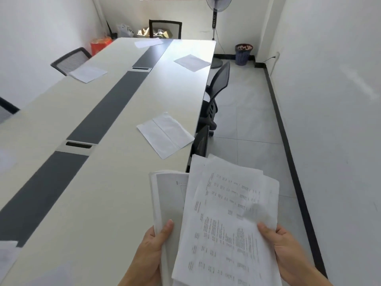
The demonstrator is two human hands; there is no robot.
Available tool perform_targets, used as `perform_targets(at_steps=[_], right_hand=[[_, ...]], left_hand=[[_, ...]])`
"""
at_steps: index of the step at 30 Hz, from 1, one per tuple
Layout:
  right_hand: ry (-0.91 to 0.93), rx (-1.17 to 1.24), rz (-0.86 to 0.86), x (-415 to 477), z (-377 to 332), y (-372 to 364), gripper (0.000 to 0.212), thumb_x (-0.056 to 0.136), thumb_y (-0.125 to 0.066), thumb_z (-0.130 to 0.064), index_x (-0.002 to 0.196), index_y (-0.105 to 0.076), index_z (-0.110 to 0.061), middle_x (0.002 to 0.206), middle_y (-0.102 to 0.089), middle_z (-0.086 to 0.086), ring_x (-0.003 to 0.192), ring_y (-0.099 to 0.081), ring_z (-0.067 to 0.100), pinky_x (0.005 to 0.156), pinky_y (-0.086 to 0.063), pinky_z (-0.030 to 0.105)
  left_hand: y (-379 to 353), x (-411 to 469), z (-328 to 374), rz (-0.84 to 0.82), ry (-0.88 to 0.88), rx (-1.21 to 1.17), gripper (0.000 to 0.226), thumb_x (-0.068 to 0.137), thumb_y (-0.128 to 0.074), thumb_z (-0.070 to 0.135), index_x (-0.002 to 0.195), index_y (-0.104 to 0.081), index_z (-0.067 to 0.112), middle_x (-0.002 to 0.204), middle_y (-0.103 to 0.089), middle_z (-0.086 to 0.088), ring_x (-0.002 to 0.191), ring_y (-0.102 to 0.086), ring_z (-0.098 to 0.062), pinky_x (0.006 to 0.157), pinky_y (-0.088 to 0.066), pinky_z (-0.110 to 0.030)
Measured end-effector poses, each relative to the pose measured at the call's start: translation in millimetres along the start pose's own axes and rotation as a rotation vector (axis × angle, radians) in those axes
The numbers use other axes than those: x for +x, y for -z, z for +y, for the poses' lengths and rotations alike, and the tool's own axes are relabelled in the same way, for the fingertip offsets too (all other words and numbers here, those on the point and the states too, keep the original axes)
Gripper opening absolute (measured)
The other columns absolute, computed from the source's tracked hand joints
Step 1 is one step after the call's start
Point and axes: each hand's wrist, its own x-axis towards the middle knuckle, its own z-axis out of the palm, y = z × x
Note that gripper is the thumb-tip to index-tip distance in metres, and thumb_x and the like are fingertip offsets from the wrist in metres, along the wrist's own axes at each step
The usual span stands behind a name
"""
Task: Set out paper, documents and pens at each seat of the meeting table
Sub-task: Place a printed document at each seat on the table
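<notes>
Gripping document stack [167,195] in left hand [150,252], thumb across its near edge. Pinching loose printed sheet [226,219] in right hand [286,250], fingers [266,230] closed on its right margin. Long axis of sheet: straight ahead of fingers, mostly beyond counter [115,182] edge. Judged target: blank paper [165,135], ahead and left of right fingers, just inside counter edge, lying skewed. Nearer left hand, but that hand is occupied; expect forward-left carry by right.
</notes>
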Motion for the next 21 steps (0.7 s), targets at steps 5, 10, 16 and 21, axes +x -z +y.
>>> perform_targets(at_steps=[5,10,16,21], right_hand=[[0.0,-0.135,-0.135,74.1,-69.9,-13.3,0.019,0.092,-0.055,-0.002,0.107,-0.064,0.005,0.09,-0.075,0.023,0.069,-0.075,0.034,0.054,-0.062,0.04],[-0.001,-0.305,-0.296,144.9,-130.2,-57.4,0.021,0.091,-0.059,-0.007,0.109,-0.066,-0.001,0.099,-0.076,0.017,0.08,-0.075,0.033,0.061,-0.062,0.042],[0.015,-0.449,-0.492,204.4,-150.5,-160.6,0.018,0.093,-0.058,-0.008,0.11,-0.065,-0.005,0.098,-0.077,0.013,0.08,-0.075,0.031,0.063,-0.062,0.043],[0.031,-0.553,-0.543,237.9,-127.4,-252.8,0.017,0.094,-0.059,-0.01,0.11,-0.064,-0.007,0.102,-0.074,0.011,0.089,-0.072,0.031,0.073,-0.059,0.046]], left_hand=[[-30.8,31.5,23.6,0.186,-0.06,-0.044,0.037,0.083,-0.057,0.025,0.105,-0.066,-0.003,0.094,-0.074,-0.025,0.075,-0.073,-0.036,0.065,-0.06,-0.039],[-35.7,40.7,31.6,0.447,-0.121,-0.197,0.027,0.092,-0.053,0.02,0.102,-0.067,-0.002,0.091,-0.075,-0.022,0.072,-0.073,-0.033,0.057,-0.062,-0.036],[-2.3,27.3,35.6,0.764,-0.149,-0.308,0.024,0.093,-0.053,0.023,0.098,-0.066,0.003,0.075,-0.076,-0.016,0.074,-0.07,-0.033,0.057,-0.059,-0.037],[40.8,21.5,53.3,0.875,-0.169,-0.379,0.024,0.094,-0.053,0.024,0.098,-0.065,0.003,0.07,-0.075,-0.014,0.084,-0.066,-0.035,0.07,-0.051,-0.039]])
